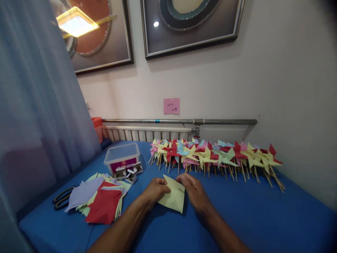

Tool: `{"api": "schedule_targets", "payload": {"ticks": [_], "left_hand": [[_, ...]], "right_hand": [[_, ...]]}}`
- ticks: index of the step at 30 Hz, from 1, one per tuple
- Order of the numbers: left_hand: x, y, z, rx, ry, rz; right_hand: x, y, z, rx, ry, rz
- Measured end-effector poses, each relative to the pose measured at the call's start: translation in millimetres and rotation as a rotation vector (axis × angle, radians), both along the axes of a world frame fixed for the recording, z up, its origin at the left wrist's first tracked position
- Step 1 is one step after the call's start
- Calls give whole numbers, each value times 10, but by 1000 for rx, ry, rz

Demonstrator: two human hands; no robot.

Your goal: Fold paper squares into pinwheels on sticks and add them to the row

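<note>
A pale yellow paper square (172, 196) is held up just above the blue table, with slits showing in it. My left hand (155, 191) pinches its left side, thumb lying across the front. At the upper right edge of the paper, the curled fingers of my right hand (193, 191) close on it; their tips are partly hidden. To the left lies a loose pile of coloured paper squares (104, 207), red and lilac on top. Behind my hands stand many finished paper pinwheels (205, 156) on thin sticks, grouped in a long row.
Black-handled scissors (63, 198) lie partly under the paper pile. A clear plastic tub (122, 154) stands behind it, beside small open boxes (131, 176) of metal pins. A blue curtain (50, 105) hangs at left; a pipe (223, 122) runs along the wall.
</note>
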State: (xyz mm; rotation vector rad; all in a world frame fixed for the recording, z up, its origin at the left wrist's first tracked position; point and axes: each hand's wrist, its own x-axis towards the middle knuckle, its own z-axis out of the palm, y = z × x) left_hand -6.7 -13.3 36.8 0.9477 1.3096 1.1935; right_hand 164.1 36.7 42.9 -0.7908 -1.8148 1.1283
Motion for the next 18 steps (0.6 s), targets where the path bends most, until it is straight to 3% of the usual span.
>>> {"api": "schedule_targets", "payload": {"ticks": [3, 7, 14, 18], "left_hand": [[-24, -3, 22, 12, -51, 7], [-30, 0, 22, 23, -57, 4], [-21, 10, 13, 31, -119, 43], [-8, 19, -2, 27, -118, 54]], "right_hand": [[-1, 77, -58, -146, 118, 42], [-84, 132, -203, -224, 202, 5], [-252, 35, -386, -484, 344, -60], [-301, -17, -437, -530, 385, -78]]}}
